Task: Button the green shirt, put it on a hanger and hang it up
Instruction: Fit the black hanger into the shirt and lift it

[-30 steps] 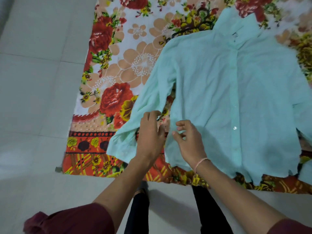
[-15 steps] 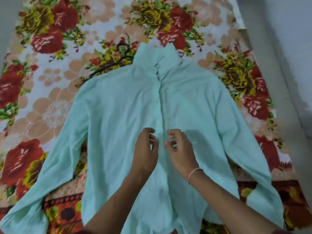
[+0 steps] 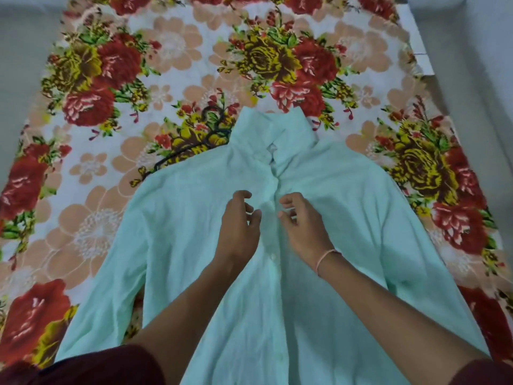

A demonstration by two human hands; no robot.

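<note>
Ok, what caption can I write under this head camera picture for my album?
A left hand and right hand hover over the green shirt spread on a flowered sheet.

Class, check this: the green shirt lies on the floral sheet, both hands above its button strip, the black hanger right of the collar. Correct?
No. The head view shows the black hanger left of the collar. The green shirt does lie on the floral sheet, with the left hand and right hand above its button strip.
</note>
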